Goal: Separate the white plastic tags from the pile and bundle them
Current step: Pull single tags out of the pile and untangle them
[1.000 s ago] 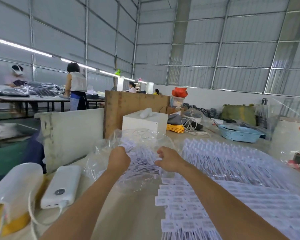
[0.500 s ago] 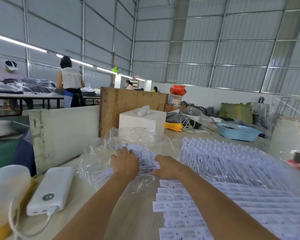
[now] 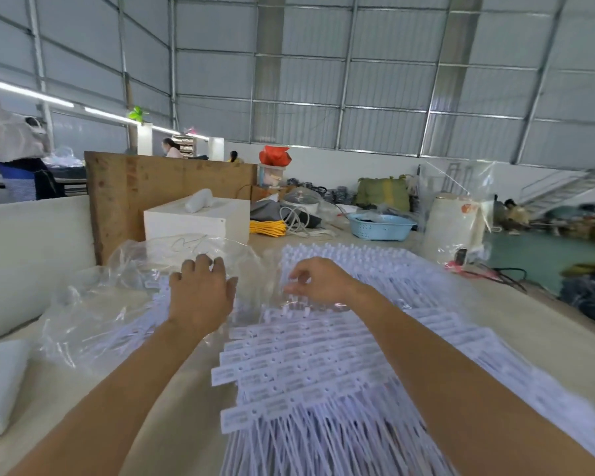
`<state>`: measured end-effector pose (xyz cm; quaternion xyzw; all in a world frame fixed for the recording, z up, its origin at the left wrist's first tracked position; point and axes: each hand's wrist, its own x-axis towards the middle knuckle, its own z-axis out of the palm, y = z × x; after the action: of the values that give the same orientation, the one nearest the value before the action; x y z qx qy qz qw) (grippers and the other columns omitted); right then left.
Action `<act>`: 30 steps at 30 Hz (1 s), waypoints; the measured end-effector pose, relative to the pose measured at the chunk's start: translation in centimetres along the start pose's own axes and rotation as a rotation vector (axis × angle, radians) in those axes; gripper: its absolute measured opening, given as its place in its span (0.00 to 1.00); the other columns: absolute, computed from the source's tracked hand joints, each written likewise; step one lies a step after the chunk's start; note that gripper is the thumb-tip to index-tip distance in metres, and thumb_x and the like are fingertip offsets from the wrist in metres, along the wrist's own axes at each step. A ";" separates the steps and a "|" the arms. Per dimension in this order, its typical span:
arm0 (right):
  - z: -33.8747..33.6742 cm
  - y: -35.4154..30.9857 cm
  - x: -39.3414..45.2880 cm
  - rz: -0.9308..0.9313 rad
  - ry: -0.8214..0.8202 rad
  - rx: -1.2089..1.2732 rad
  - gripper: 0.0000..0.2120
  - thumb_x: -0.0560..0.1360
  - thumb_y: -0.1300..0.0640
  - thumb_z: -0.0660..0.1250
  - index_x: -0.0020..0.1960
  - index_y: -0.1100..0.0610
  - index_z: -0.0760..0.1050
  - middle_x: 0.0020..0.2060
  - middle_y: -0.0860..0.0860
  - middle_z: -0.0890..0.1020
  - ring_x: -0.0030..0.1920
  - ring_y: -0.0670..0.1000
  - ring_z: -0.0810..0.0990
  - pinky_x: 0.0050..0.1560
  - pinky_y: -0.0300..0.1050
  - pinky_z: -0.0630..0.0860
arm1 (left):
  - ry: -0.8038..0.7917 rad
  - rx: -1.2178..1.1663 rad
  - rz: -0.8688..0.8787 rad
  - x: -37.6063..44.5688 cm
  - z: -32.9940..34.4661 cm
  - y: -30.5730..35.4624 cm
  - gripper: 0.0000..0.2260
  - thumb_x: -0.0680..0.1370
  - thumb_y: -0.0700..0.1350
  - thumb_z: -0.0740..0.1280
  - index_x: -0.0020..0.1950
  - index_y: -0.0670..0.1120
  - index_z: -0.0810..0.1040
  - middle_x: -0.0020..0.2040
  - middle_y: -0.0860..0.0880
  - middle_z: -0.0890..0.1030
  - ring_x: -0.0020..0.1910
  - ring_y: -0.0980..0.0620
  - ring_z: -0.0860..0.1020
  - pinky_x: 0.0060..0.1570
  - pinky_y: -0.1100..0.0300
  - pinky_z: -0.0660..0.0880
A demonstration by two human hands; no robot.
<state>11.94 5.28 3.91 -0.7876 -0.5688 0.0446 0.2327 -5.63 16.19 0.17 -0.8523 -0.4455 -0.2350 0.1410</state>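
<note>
clearly light, springy white plastic tags (image 3: 310, 365) (slippery): left hand (image 3: 200, 300) spread flat, right hand (image 3: 318, 281) loosely curled, empty; grip their flat heads.

Both forearms are bare to the frame's edge, no sleeves showing; left hand (image 3: 200, 297) and right hand (image 3: 318, 281) seem ungloved, without rings, though blurred.

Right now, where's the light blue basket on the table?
In the head view, the light blue basket sits at the far end of the table, right of centre, beyond the spread of white tags, between the yellow cord coil and a white container in clear plastic.
</note>
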 end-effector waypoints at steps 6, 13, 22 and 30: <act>-6.6 11.0 -7.9 0.325 0.136 -0.163 0.18 0.78 0.50 0.64 0.51 0.66 0.80 0.51 0.59 0.82 0.53 0.56 0.78 0.54 0.45 0.70 | -0.272 -0.643 0.544 -3.7 -5.1 10.0 0.24 0.78 0.61 0.58 0.60 0.44 0.79 0.53 0.43 0.76 0.55 0.46 0.73 0.58 0.53 0.70; -7.8 17.2 -15.5 0.425 0.155 -0.085 0.16 0.76 0.46 0.65 0.54 0.57 0.80 0.51 0.52 0.82 0.50 0.50 0.78 0.54 0.41 0.71 | -0.616 -0.390 0.741 -7.2 -7.1 16.1 0.31 0.68 0.66 0.69 0.65 0.53 0.66 0.58 0.52 0.69 0.53 0.53 0.66 0.50 0.58 0.67; -6.6 18.4 -16.6 0.458 0.206 -0.225 0.14 0.81 0.56 0.53 0.47 0.62 0.75 0.51 0.59 0.81 0.48 0.54 0.77 0.42 0.40 0.65 | -0.543 -0.113 0.743 -7.5 -8.8 17.8 0.14 0.75 0.51 0.68 0.53 0.44 0.70 0.50 0.46 0.74 0.52 0.46 0.75 0.42 0.58 0.67; -7.1 18.1 -18.4 0.278 0.453 -0.193 0.13 0.78 0.50 0.62 0.51 0.58 0.80 0.49 0.53 0.79 0.51 0.53 0.78 0.51 0.43 0.72 | -0.231 -0.224 0.807 -8.5 -11.2 18.5 0.11 0.76 0.51 0.63 0.48 0.45 0.67 0.35 0.53 0.63 0.39 0.50 0.68 0.37 0.60 0.62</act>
<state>23.76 -18.28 -0.92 -0.8664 -0.3904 -0.1556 0.2696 2.41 -5.15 4.66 -0.9889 -0.0612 -0.1111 0.0775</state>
